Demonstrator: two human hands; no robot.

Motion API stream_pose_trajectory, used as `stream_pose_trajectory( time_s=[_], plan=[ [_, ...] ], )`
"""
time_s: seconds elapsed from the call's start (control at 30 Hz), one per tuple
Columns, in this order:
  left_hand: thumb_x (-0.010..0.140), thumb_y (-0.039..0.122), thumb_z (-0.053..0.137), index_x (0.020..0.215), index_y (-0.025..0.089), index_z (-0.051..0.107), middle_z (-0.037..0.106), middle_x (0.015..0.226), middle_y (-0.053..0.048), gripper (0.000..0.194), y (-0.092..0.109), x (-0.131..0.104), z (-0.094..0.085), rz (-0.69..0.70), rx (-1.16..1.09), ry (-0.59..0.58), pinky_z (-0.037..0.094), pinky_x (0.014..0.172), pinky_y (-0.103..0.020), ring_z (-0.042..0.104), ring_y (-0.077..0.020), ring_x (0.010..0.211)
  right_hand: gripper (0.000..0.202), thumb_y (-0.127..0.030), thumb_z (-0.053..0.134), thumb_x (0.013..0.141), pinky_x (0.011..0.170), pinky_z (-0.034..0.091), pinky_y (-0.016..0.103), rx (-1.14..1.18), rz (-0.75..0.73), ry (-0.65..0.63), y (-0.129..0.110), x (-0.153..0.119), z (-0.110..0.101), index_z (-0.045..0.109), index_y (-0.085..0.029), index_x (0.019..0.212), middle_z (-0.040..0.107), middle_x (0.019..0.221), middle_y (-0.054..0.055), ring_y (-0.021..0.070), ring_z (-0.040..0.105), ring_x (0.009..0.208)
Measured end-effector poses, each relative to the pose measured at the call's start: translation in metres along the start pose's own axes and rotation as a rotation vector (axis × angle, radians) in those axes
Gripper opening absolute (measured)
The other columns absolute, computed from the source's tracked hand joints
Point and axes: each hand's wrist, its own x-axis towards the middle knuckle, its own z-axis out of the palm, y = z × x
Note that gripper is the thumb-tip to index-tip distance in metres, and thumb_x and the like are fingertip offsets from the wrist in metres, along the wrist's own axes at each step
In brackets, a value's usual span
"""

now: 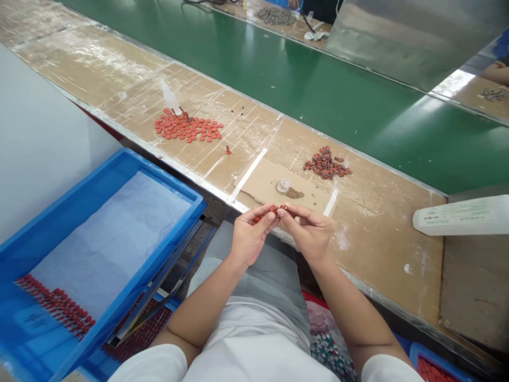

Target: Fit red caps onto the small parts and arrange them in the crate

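Note:
My left hand [254,232] and my right hand [308,229] meet at the bench's front edge, fingers pinched round small red parts [281,208]. More red shows between the left fingers; the exact shape is hidden. Just beyond the hands, a small clear cup [283,185] stands on a cardboard sheet [258,183] beside a dark wet stain. To the right lies a pile of small red and dark parts [326,163]. A spread of red discs [186,127] lies to the left, with a white nozzle-like piece [170,98] at it. One small red part [228,150] stands alone.
A blue tray [159,159] at the left holds a white sheet and rows of red parts. Behind the bench runs a green belt [254,69]. A white bottle [461,215] lies at the right. Other people are partly visible across the belt.

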Motion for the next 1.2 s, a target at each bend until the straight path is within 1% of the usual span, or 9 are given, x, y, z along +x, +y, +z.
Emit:
stream_pose_trajectory(
  time_s=[0.17,0.33,0.43,0.67,0.87,1.07,1.2],
  plan=[
    [0.069,0.016,0.077,0.088,0.016,0.072,0.073,0.091,-0.003,0.020,0.000,0.000,0.001,0.008,-0.034,0.014,0.054,0.088,-0.024,0.069,-0.0124,0.090,0.021,-0.023,0.078,0.068,0.073,0.058,0.031,0.023,0.020,0.010,0.000,0.003,0.003,0.074,-0.025,0.088,0.074,0.087,0.002,0.0164,0.069,0.076],
    [0.068,0.014,0.076,0.084,0.016,0.072,0.074,0.088,-0.002,0.016,0.000,0.000,-0.003,-0.025,-0.045,0.003,0.054,0.083,-0.019,0.069,-0.0102,0.086,0.021,-0.023,0.079,0.067,0.067,0.059,0.027,0.112,0.058,-0.071,-0.003,0.008,0.002,0.074,-0.023,0.088,0.074,0.084,0.002,0.0148,0.070,0.072],
    [0.068,0.014,0.077,0.082,0.017,0.073,0.074,0.087,-0.002,0.015,0.000,-0.001,-0.004,-0.046,-0.059,0.010,0.055,0.080,-0.017,0.070,-0.0099,0.084,0.021,-0.024,0.080,0.066,0.065,0.059,0.026,0.108,0.063,-0.105,-0.004,0.010,0.001,0.073,-0.022,0.086,0.074,0.081,0.003,0.0147,0.070,0.070],
    [0.064,0.016,0.080,0.080,0.017,0.074,0.075,0.086,-0.004,0.017,0.000,-0.003,-0.003,-0.062,-0.066,0.034,0.055,0.081,-0.021,0.070,-0.0126,0.083,0.020,-0.022,0.080,0.065,0.062,0.057,0.025,0.074,0.014,-0.108,-0.006,0.011,0.000,0.073,-0.022,0.084,0.074,0.078,0.002,0.0137,0.068,0.067],
    [0.062,0.018,0.081,0.082,0.017,0.074,0.075,0.089,-0.004,0.021,0.000,-0.004,0.000,-0.049,-0.035,0.049,0.054,0.085,-0.024,0.070,-0.0139,0.086,0.021,-0.024,0.079,0.066,0.063,0.057,0.028,0.052,0.003,-0.083,-0.004,0.009,-0.002,0.073,-0.023,0.086,0.074,0.080,0.002,0.0145,0.068,0.067],
    [0.061,0.019,0.081,0.083,0.017,0.074,0.075,0.090,-0.005,0.023,-0.001,-0.005,0.002,-0.047,-0.014,0.053,0.053,0.087,-0.027,0.070,-0.0153,0.088,0.021,-0.026,0.080,0.066,0.066,0.059,0.028,0.085,0.059,-0.074,-0.002,0.007,-0.005,0.072,-0.022,0.086,0.074,0.082,0.003,0.0153,0.069,0.070],
    [0.063,0.018,0.081,0.084,0.017,0.073,0.075,0.090,-0.005,0.023,-0.002,-0.005,0.004,-0.035,-0.002,0.040,0.054,0.085,-0.026,0.070,-0.0151,0.087,0.021,-0.023,0.080,0.066,0.067,0.060,0.026,0.176,0.126,-0.072,-0.002,0.007,-0.006,0.072,-0.022,0.085,0.074,0.081,0.002,0.0146,0.070,0.070]
  ],
)
